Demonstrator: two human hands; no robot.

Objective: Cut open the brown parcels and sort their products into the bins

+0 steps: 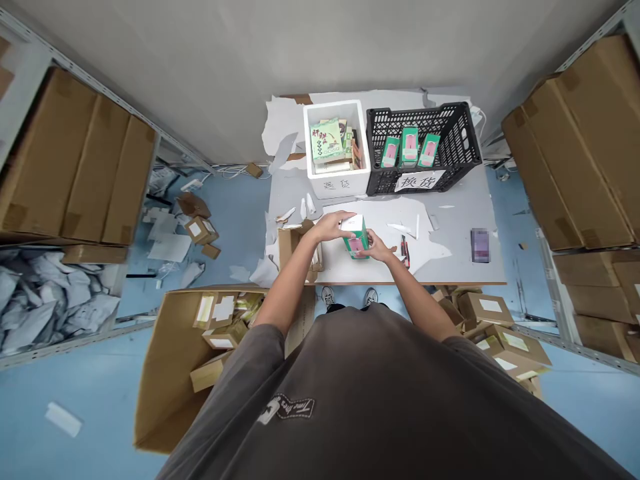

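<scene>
A green and white box with a pink picture (355,244) is held between my two hands above the table. My left hand (331,227) grips its white top end from the left, fingers over the edge. On the lower right side, my right hand (376,247) has its fingers wrapped round the box. An opened brown carton (287,248) lies beneath my left forearm. Just right of my right hand is a red and black cutter (405,252). Three similar green boxes (410,145) stand in the black crate (383,181).
A white bin (340,183) with several product boxes stands left of the crate. A blurred purple item (481,245) lies at the table's right. Paper scraps (400,228) are scattered about. A large carton (165,373) holds parcels at lower left; more parcels (505,343) are at lower right.
</scene>
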